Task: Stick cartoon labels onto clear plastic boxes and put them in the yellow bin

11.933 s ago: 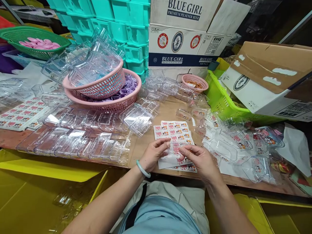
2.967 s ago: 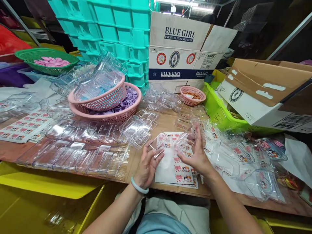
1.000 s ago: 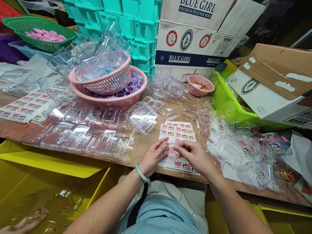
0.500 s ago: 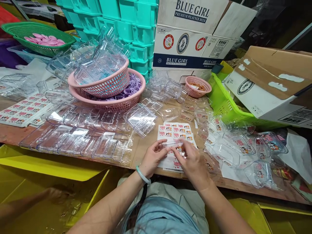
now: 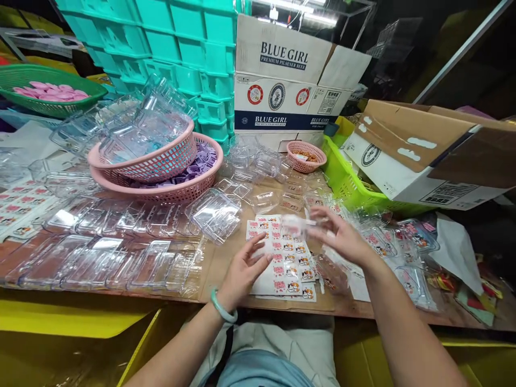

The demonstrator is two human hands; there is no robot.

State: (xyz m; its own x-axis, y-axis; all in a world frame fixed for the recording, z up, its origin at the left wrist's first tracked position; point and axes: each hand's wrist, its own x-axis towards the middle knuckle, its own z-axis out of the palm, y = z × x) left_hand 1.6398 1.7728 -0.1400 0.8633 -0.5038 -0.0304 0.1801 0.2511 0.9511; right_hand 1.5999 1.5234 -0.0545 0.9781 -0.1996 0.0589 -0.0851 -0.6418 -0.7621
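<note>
A sticker sheet (image 5: pixel 282 258) with red and cat labels lies on the brown table in front of me. My left hand (image 5: pixel 244 271), a green bangle on its wrist, hovers open over the sheet's left edge and holds nothing. My right hand (image 5: pixel 341 236) is raised to the right of the sheet, blurred by motion. Its fingers hold a small clear plastic case (image 5: pixel 300 223) that bears a sticker. To the right lies a heap of labelled clear cases (image 5: pixel 397 242).
Rows of unlabelled clear cases (image 5: pixel 113 247) cover the table's left. Behind them stand two stacked pink baskets (image 5: pixel 161 161), a small pink basket (image 5: pixel 306 156), a lime-green basket (image 5: pixel 346 180), teal crates (image 5: pixel 169 48) and beer cartons (image 5: pixel 282 80). Yellow bins (image 5: pixel 80 344) sit below the table edge.
Both hands were pinched together on a clear case over the sheet. Now they have parted: the right hand has swung up and right with the case, the left has opened.
</note>
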